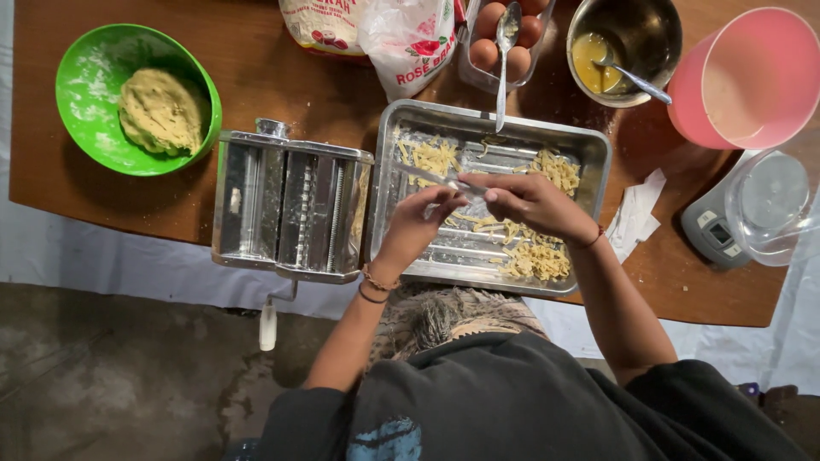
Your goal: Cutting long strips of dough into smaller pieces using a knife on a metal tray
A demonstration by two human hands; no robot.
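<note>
Behind both hands (pixel 478 209), something indistinct

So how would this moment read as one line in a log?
left hand: pinching noodle strip | right hand: pinching same strip | below: metal tray of cut noodles

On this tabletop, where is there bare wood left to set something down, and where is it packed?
Bare wood lies between the green bowl and the flour bags, above the pasta machine. Another patch sits right of the metal tray, below the pink tub, partly taken by paper. The far edge is crowded. Both hands, left hand and right hand, work over the tray.
</note>
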